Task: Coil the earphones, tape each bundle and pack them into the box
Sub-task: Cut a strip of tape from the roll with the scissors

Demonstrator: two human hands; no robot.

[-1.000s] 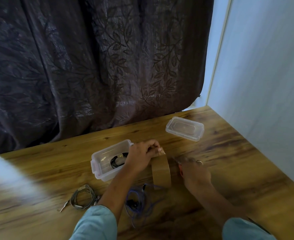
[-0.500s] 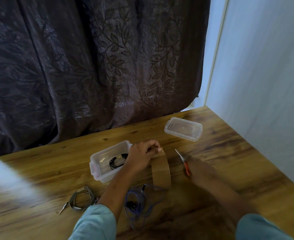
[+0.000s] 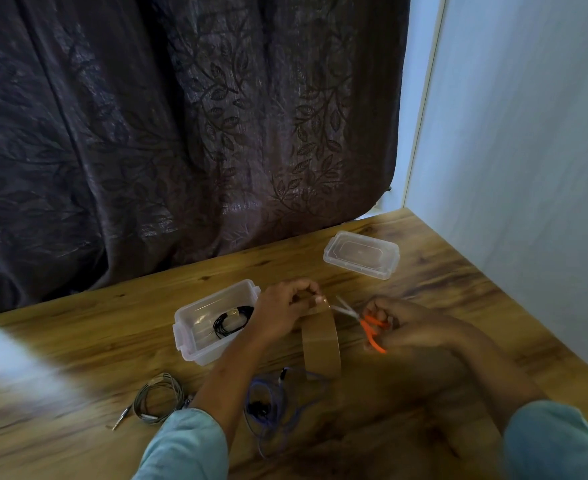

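Progress, as judged from the layout:
- One bundle of black earphones is seen lying inside the clear box; this one is taken as packed.
- The grey earphones are laid in a coil on the table, left of the left forearm and outside the box. Whether tape is on them cannot be told, as the view is soft there.
- The blue earphones are spread loosely near the table's front edge, between the forearms. They are not tidily coiled and appear untaped.
- The lid is set well apart from the box, toward the far right corner. Closing is not yet done.

Step in hand: a strip of tape is being readied for cutting.
- The brown tape roll is stood on edge, just right of the box.
- The free end at the top of the roll is pinched by the left hand, thumb against curled fingers.
- The scissors are gripped at the orange handles by the right hand, fingers curled round them. The blades are parted and pointed at the pinched end, probably touching it, though motion blur leaves this uncertain.

Left to do, by this reading: cutting the strip, coiling and taping the blue set, possibly taping the grey one, and packing both.
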